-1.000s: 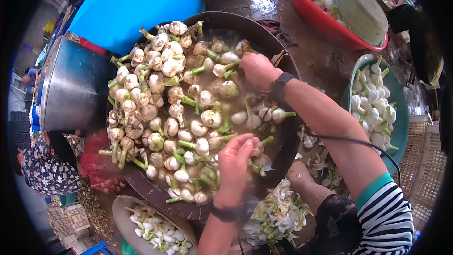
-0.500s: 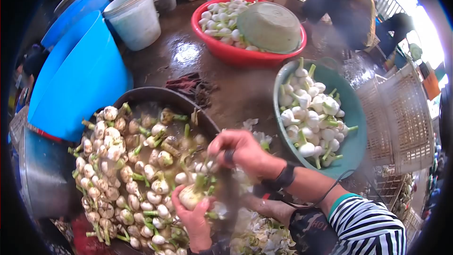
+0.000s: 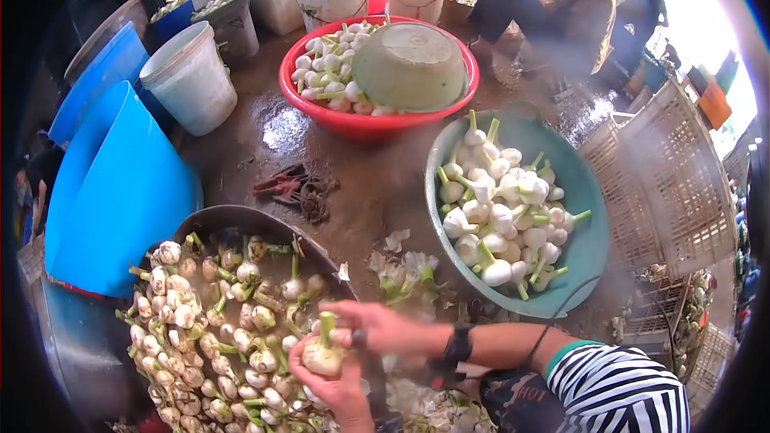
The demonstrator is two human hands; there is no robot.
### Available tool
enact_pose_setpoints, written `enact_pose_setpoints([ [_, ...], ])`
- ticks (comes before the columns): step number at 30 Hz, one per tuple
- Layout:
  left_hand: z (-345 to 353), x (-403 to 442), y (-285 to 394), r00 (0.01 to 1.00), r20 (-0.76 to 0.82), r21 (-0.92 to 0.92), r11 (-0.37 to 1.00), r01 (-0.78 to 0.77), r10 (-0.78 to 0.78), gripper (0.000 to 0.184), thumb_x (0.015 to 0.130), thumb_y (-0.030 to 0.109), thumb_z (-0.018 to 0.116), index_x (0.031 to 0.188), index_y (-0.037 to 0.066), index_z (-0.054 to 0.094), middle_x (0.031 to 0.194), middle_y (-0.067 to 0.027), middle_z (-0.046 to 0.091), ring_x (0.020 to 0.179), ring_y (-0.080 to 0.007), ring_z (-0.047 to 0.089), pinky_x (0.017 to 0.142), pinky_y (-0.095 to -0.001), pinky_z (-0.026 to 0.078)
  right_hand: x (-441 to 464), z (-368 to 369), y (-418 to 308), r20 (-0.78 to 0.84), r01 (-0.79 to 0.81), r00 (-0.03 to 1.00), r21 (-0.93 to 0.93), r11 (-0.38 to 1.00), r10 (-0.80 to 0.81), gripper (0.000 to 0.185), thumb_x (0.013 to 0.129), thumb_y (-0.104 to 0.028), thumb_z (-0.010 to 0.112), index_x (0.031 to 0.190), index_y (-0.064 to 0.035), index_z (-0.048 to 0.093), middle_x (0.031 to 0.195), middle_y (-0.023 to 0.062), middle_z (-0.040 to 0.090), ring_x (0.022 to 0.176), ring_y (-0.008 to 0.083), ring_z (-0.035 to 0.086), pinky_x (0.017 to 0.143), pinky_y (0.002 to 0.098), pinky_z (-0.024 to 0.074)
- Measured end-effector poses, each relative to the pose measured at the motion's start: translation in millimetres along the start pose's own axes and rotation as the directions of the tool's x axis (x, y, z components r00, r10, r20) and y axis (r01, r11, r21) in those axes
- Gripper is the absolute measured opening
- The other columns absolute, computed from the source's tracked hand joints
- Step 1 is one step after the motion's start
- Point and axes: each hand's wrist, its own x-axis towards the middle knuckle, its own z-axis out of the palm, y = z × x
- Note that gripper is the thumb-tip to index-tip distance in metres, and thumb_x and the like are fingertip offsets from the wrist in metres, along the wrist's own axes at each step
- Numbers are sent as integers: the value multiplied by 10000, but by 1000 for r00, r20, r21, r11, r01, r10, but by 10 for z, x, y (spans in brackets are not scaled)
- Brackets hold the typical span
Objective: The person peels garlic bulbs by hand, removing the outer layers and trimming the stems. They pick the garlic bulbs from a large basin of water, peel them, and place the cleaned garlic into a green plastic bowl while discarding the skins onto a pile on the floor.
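My left hand (image 3: 335,389) is closed round a garlic bulb (image 3: 322,361), stem up, above the edge of a dark tub (image 3: 277,228). Fingers and thumb of my right hand (image 3: 378,329) close on the same bulb beside its green stem; a dark band shows on a finger. Many soil-stained garlic bulbs (image 3: 192,345) lie in murky water in the tub. To the right, a green basin (image 3: 589,216) holds clean white bulbs (image 3: 513,208). Loose peeled skins (image 3: 405,273) lie on the floor between them.
A red basin (image 3: 321,116) with white bulbs and an upturned green bowl (image 3: 409,68) stands ahead. Blue tubs (image 3: 120,200) and a white bucket (image 3: 192,80) are at left. Plastic crates (image 3: 666,184) stand at right. Another person (image 3: 569,12) sits at the back right.
My right hand has come down from above the bulb to its stem. My left hand still holds the bulb, now tipped more upright. The camera view has shifted.
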Motion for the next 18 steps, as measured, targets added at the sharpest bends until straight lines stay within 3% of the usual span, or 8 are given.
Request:
enact_pose_setpoints([
  [2,88,-36,-46,991,14,120,984,-134,133,680,710,-5,709,1257,55,309,1201,-130,441,1088,-211,461,956,-334,397,-41,267,150,-94,121,991,293,948,-97,552,913,-252,577,1356,5,370,1206,110,549,1096,172,531,951,302,419],
  [5,73,-42,-99,953,41,437,853,-286,299,677,702,24,742,1233,59,325,1190,-123,443,1087,-211,460,945,-340,406,-86,185,169,-87,167,983,82,983,-160,520,937,-265,527,1344,20,374,1208,111,561,1091,177,542,957,309,412],
  [8,55,-77,-28,999,-18,90,995,49,-48,675,698,33,744,1227,62,326,1162,-120,456,1076,-208,468,931,-332,418,-132,68,89,10,188,982,-164,968,-189,520,954,-276,479,1360,19,344,1225,118,567,1094,192,545,962,316,408],
  [10,-66,-21,-75,998,22,20,998,55,-55,634,719,33,747,1186,76,321,1137,-130,469,998,-195,496,856,-312,461,-112,31,214,74,355,935,-228,906,-348,521,964,-273,450,1392,-15,302,1236,132,568,1076,244,566,935,318,422],
  [13,-191,15,-156,998,66,-75,997,29,-24,649,673,-6,682,1236,59,365,1141,-130,502,985,-240,555,781,-332,522,-126,-33,105,149,357,933,-272,894,-327,563,896,-128,489,1390,23,265,1085,185,616,980,310,611,867,336,456],
  [15,-245,-82,236,924,205,-101,932,347,-322,566,765,107,690,1259,48,420,1103,-117,551,890,-236,581,704,-345,516,-199,-96,-56,203,282,952,-300,911,-228,563,857,-103,510,1371,17,314,1028,213,613,908,362,618,816,357,474],
  [16,-243,-106,368,849,275,-100,864,493,-452,536,810,164,695,1270,42,447,1085,-110,575,842,-234,594,666,-351,513,-191,-114,-1,197,373,925,-317,872,-324,530,857,-77,497,1362,-10,350,1021,209,622,889,326,627,795,349,479],
  [18,-599,-11,-54,663,704,-449,563,693,-255,381,887,318,554,1165,59,536,971,-94,615,779,-214,584,581,-364,507,-162,-115,183,193,543,839,-347,765,-508,491,855,-25,471,1342,-65,423,1007,199,638,851,253,645,752,334,489],
])
